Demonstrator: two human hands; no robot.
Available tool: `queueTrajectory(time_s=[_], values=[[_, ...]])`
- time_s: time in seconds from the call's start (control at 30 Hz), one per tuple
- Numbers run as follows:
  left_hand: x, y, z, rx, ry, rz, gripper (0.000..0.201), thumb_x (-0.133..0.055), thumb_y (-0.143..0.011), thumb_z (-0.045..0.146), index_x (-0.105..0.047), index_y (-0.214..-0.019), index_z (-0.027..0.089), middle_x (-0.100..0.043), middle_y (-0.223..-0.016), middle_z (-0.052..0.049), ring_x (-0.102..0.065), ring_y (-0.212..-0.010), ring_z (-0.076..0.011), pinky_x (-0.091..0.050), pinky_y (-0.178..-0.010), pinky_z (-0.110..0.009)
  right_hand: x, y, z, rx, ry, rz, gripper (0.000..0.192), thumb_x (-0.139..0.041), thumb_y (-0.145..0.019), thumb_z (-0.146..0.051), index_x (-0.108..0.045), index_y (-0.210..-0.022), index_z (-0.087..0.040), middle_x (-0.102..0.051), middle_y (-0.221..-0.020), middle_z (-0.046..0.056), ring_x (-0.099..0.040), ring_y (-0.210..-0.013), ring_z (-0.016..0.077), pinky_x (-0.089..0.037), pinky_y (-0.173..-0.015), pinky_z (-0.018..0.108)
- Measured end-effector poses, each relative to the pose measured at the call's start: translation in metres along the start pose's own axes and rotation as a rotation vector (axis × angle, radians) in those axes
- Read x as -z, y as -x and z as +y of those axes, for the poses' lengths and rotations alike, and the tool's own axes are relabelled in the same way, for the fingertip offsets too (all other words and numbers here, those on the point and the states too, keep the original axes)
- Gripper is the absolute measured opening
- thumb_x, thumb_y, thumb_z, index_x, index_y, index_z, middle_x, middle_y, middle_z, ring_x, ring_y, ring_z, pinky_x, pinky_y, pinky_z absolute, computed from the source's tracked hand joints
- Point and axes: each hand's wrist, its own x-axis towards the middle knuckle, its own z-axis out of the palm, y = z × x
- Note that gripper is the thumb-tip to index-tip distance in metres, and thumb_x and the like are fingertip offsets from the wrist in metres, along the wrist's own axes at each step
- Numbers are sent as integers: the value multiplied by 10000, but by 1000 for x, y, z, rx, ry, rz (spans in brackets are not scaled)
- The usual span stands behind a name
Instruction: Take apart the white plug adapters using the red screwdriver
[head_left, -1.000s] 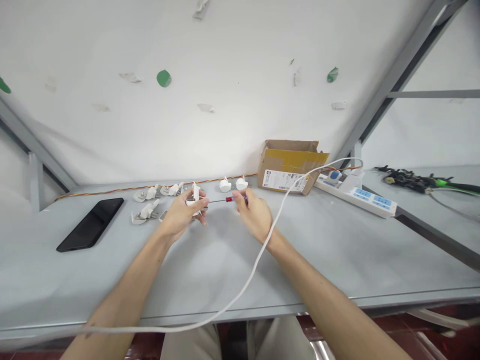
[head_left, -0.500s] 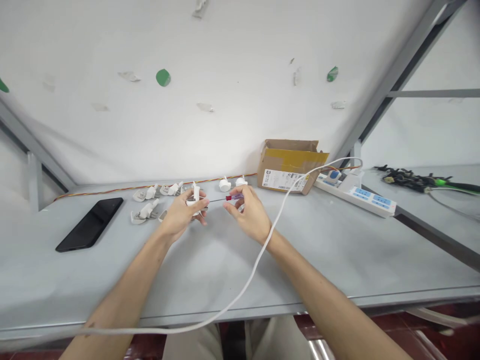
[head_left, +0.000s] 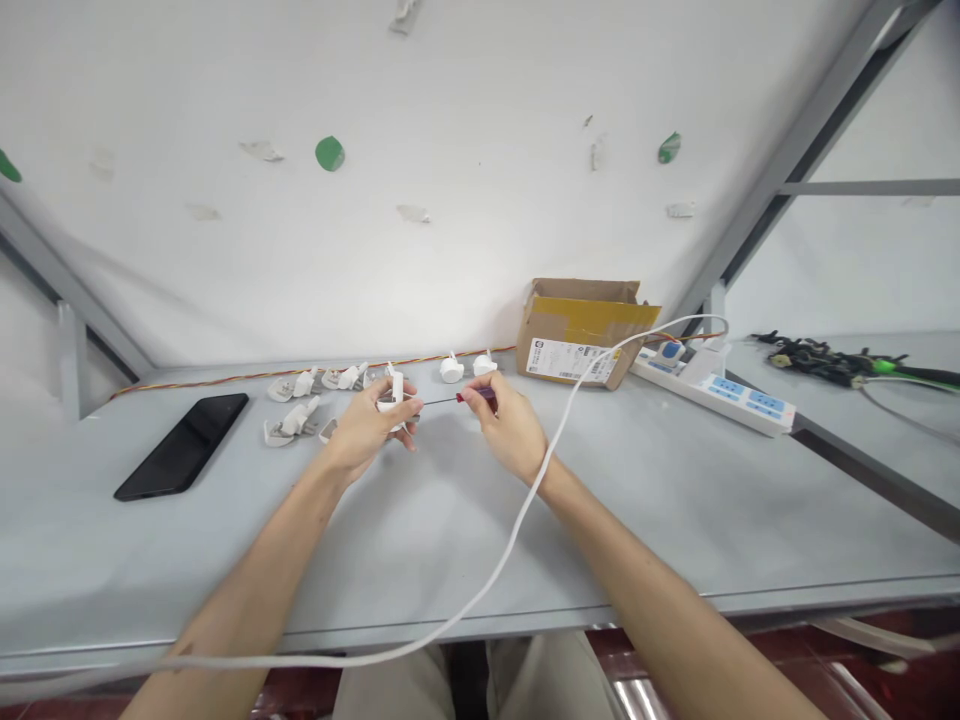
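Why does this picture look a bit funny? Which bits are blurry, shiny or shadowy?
Head view: the metal frame slants outward, perhaps stretched by a wide lens; head view: the white cable looks soft at lower left; head view: a faint shadow lies on the grey table near the left hand; head view: glare shines off the dark red floor.

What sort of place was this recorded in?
Probably a workshop or assembly bench: a screwdriver in the right hand, white plug-like parts on the grey table, and a power strip.
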Motion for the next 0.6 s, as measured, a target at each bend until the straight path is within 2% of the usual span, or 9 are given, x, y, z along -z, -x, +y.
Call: queueTrajectory(time_s=[0.13,0.3,0.47,0.53,0.6], values=[[1,0,0,-17,-14,13,352,-736,-669,402,-549,-887,199,-514,-784,9,-552,-609,-118,-523,-505,-301,-2,-1,5,78,-30,-10,103,-498,-870,-285,-541,-925,-209,-597,-956,47,-583,-798,153,-462,-705,294],[1,0,0,-6,-9,11,354,-737,-674,395,-545,-897,200,-523,-797,7,-554,-612,-117,-526,-515,-305,-2,2,3,142,24,-21,47,-526,-841,-234,-564,-858,-213,-540,-961,32,-578,-779,131,-468,-715,286],[0,0,0,-8,-8,5,351,-740,-671,394,-555,-892,194,-521,-776,7,-557,-613,-123,-529,-520,-309,0,4,-3,59,13,65,190,-511,-876,-393,-555,-933,-217,-590,-1010,54,-608,-787,152,-466,-691,289],[0,1,1,-6,-5,7,353,-742,-667,395,-557,-890,194,-517,-761,8,-554,-612,-123,-527,-516,-306,2,4,-3,-11,49,76,263,-438,-909,-451,-552,-967,-221,-630,-940,49,-611,-761,167,-452,-672,296],[-1,1,1,-4,0,12,361,-746,-659,397,-558,-892,194,-515,-748,10,-553,-609,-124,-523,-510,-302,4,2,-2,-72,110,36,312,-377,-930,-473,-563,-922,-223,-645,-806,32,-602,-700,176,-429,-647,300]])
